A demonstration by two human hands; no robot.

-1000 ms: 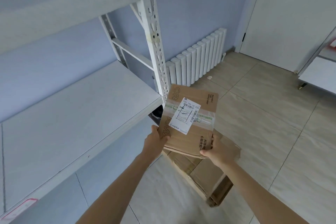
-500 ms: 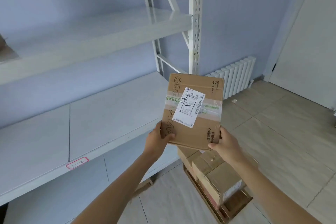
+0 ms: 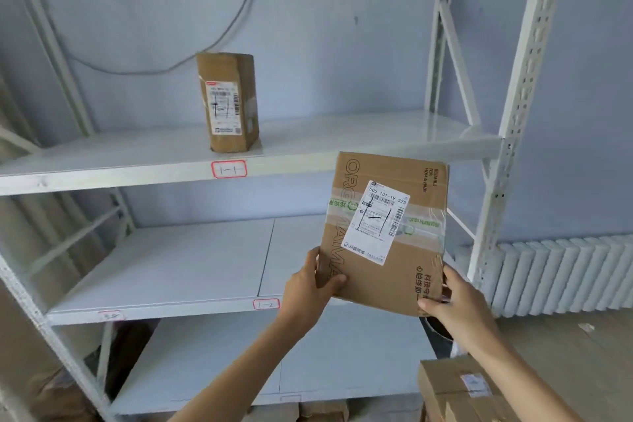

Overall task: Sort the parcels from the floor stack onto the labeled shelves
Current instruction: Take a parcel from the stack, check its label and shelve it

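**Cardboard parcel now raised to shelf height, facing the rack**

Cardboard, brown, taped: the held parcel (image 3: pixel 383 233) is the landmark here; all places are given against it.

Far up-left of it: an upright parcel (image 3: pixel 228 103) stands on the upper shelf (image 3: pixel 102 164), above a red-bordered tag (image 3: pixel 228 169) hand-marked "1-1".

Down-left: the middle shelf (image 3: pixel 171 267) carries a tag (image 3: pixel 266 304) that appears to read "1-2", though the last mark is hard to make out.

At its lower-left corner: left hand (image 3: pixel 308 288), thumb over the front face, fingers curled behind. At its lower-right corner: right hand (image 3: pixel 455 301), pinching the edge the same way. Both grips closed on the box; it hangs in the air, touching no shelf.

Change: a second ago the view looked down at the floor and rack corner, parcel low over the stack. Now the head is up, the rack is square in view, both tags are readable, and the shipping label (image 3: pixel 376 221) with its handwritten mark faces the camera.

Judgement: reading-and-matching step; placement not yet begun.

Below-right: floor stack (image 3: pixel 455 387), more to sort. Right: radiator (image 3: pixel 565 274).
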